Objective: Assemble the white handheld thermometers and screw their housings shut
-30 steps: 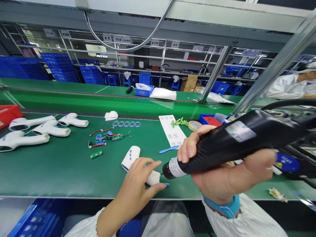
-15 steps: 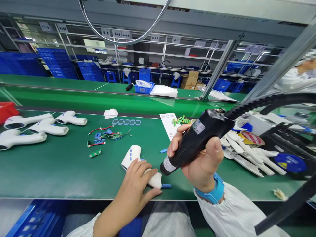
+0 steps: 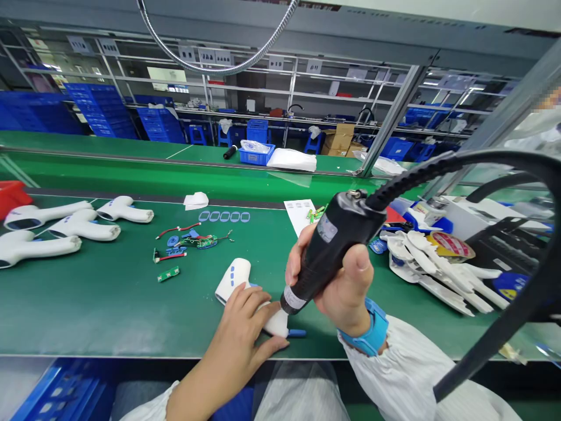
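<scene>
My left hand [image 3: 245, 324] presses a white gun-shaped housing [image 3: 234, 278] with small blue buttons against the green bench, fingers over its handle. A blue strip [image 3: 297, 333] sticks out past the handle's end. My right hand [image 3: 337, 286] is wrapped round a black corded electric screwdriver [image 3: 322, 251], tilted down to the left. Its nose is at the handle's end, close to my left fingertips; no bit is visible, and I cannot tell whether it touches. A blue band circles my right wrist.
Several white gun-shaped units [image 3: 85, 225] lie at the left. Circuit boards with wires [image 3: 201, 240] and blue frames [image 3: 225, 217] lie mid-bench. White shell pieces [image 3: 432, 272] are heaped at the right. The black cable [image 3: 517, 158] arches over the right side; a metal post [image 3: 392, 120] stands behind.
My right hand has moved left and slightly down with the electric screwdriver, bringing its nose to the housing's handle end. My left hand and the housing have stayed almost still.
</scene>
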Action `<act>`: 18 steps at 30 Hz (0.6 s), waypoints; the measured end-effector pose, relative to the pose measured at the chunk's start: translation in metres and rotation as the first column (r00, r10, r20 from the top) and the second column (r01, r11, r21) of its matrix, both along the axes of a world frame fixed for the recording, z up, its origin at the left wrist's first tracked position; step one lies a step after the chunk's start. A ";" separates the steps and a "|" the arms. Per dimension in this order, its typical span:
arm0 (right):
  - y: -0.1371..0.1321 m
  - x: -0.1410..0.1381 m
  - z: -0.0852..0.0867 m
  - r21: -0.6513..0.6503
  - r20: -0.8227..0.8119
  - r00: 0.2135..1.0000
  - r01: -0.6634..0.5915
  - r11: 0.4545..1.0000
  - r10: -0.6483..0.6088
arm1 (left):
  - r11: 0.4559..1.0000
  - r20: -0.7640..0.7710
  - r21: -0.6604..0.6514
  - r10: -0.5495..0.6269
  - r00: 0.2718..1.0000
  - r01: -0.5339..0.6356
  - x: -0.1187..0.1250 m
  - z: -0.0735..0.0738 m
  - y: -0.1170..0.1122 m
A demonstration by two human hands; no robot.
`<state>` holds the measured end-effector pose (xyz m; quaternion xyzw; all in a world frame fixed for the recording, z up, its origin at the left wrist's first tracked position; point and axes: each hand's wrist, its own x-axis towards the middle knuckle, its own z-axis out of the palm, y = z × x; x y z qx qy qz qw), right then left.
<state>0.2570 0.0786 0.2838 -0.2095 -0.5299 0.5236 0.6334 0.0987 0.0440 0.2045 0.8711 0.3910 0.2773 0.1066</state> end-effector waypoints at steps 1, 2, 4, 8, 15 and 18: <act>0.001 -0.001 -0.001 0.008 0.009 1.000 -0.020 1.000 0.020 | 1.000 0.000 0.002 -0.001 1.000 0.001 0.000 0.001 0.000; 0.002 -0.001 -0.002 0.015 0.015 0.999 -0.037 0.999 0.037 | 1.000 -0.001 0.004 -0.003 1.000 0.003 0.001 0.001 0.000; 0.003 -0.002 -0.004 0.020 0.016 0.998 -0.059 0.998 0.059 | 1.000 -0.006 0.006 -0.003 1.000 0.003 0.001 0.001 0.001; 0.007 -0.001 -0.008 0.001 -0.001 0.993 -0.116 0.993 0.116 | 1.000 -0.021 0.008 0.002 1.000 -0.002 0.001 -0.001 0.002; 0.005 0.002 -0.010 0.031 -0.020 0.991 -0.131 0.991 0.132 | 0.999 -0.049 0.033 0.014 0.999 -0.013 -0.001 0.000 0.002; -0.007 0.027 0.012 0.067 0.118 0.991 -0.077 0.995 0.069 | 0.998 -0.100 0.058 0.001 0.995 0.004 -0.001 0.001 0.003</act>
